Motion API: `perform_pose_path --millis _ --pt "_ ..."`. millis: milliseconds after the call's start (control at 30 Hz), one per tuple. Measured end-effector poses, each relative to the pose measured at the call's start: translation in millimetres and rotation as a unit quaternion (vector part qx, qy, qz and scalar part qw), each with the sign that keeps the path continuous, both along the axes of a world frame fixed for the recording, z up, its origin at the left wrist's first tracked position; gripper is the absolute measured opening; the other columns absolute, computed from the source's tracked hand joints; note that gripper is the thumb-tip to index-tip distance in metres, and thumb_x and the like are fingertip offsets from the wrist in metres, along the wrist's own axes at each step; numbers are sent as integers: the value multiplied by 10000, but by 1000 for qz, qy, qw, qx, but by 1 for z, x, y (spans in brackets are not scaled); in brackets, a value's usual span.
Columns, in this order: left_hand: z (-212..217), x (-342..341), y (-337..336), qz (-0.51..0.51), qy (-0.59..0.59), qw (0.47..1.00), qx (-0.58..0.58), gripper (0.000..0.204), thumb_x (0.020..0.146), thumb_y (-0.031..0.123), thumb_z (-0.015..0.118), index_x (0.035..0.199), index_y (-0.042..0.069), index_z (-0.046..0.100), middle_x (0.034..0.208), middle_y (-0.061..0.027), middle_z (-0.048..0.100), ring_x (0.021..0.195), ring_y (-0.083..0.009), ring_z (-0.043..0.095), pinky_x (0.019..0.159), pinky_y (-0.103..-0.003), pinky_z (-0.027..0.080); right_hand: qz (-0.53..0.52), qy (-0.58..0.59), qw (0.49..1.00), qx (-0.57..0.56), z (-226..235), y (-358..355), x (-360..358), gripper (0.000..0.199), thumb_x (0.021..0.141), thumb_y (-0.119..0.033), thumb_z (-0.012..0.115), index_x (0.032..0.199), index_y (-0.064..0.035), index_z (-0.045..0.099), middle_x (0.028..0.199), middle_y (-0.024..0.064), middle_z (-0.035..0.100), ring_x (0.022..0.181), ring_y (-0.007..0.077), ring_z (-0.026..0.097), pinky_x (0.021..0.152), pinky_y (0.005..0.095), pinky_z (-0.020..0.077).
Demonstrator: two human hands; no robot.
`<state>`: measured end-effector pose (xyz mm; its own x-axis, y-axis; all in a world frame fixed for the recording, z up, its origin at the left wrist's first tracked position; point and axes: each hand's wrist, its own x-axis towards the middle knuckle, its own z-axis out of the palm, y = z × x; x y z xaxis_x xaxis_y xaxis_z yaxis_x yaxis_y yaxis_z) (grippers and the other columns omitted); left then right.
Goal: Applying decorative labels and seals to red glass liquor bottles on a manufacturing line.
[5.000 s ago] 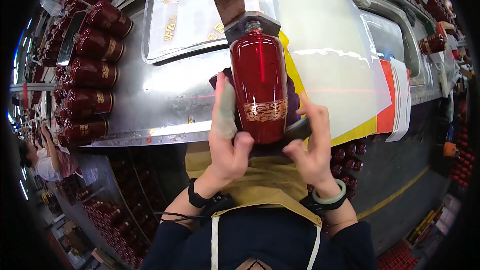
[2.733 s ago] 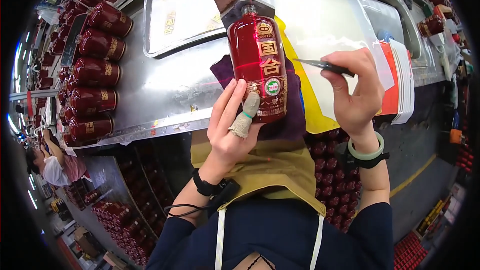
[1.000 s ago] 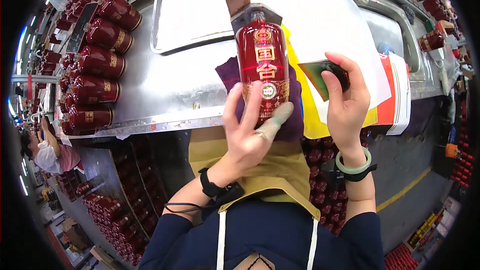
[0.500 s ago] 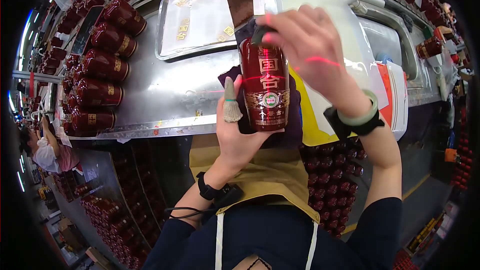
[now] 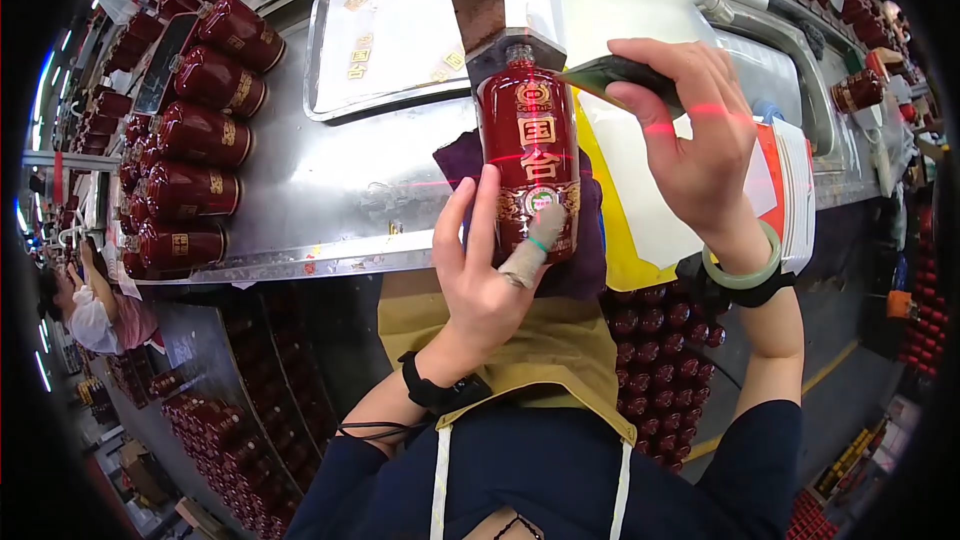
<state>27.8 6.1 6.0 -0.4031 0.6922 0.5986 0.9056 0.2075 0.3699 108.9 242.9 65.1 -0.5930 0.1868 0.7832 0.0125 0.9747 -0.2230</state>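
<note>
A glossy dark-red bottle (image 5: 531, 140) with gold characters and a round green-and-white emblem lies on a dark purple cloth (image 5: 590, 230), neck away from me at a metal bracket (image 5: 515, 44). Thin red light lines cross the bottle. My left hand (image 5: 490, 280) holds its lower left part; one finger, in a knitted sleeve with a green band, lies over the lower label. Right of the bottle neck, my right hand (image 5: 700, 135) is closed on a dark flat scraper-like piece (image 5: 630, 80), pinched between thumb and fingers. Its tip points left, close to the bottle's shoulder.
A metal tray (image 5: 318, 60) with white sheets and gold character stickers lies at the back left. Several red bottles (image 5: 195, 190) line the bench's left side. White and yellow sheets (image 5: 640, 210) lie at right, before a sink (image 5: 815, 80). A person (image 5: 90, 295) works at far left.
My right hand has moved right and nearer, off the bottle's neck, with the dark piece. My left hand's sleeved finger has swung from the left side onto the label.
</note>
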Motion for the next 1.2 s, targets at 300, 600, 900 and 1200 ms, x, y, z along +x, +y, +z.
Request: perform_pose_path --millis 300,600,900,1200 --pt "-10 -19 5 -73 -154 982 85 969 623 183 979 1431 -99 523 1499 -281 507 1272 -420 584 1064 -468 480 234 -28 971 43 -5 -60 7 259 756 -108 812 1012 -111 772 974 15 759 706 198 561 738 348 431" --pt "-14 -23 -4 -118 -253 959 39 1011 671 164 968 1502 -94 454 1525 -295 489 1366 -431 544 1117 -456 462 145 -19 987 64 0 -61 1 273 738 -129 763 1008 -167 779 932 -45 731 751 162 566 776 314 438" --pt "-11 -19 -1 -77 -200 975 61 975 672 170 982 1481 -64 491 1496 -210 534 1335 -346 566 1124 -412 448 128 -20 991 22 -12 -65 13 245 785 -172 761 1028 -190 769 987 -57 717 786 158 550 793 333 451" --pt "-16 -25 -7 -90 -203 974 39 885 707 79 905 1477 -82 499 1526 -267 497 1334 -399 568 1096 -444 476 187 -4 982 19 -23 -73 20 235 818 -76 708 1019 -161 797 1008 -9 767 821 143 598 743 317 441"
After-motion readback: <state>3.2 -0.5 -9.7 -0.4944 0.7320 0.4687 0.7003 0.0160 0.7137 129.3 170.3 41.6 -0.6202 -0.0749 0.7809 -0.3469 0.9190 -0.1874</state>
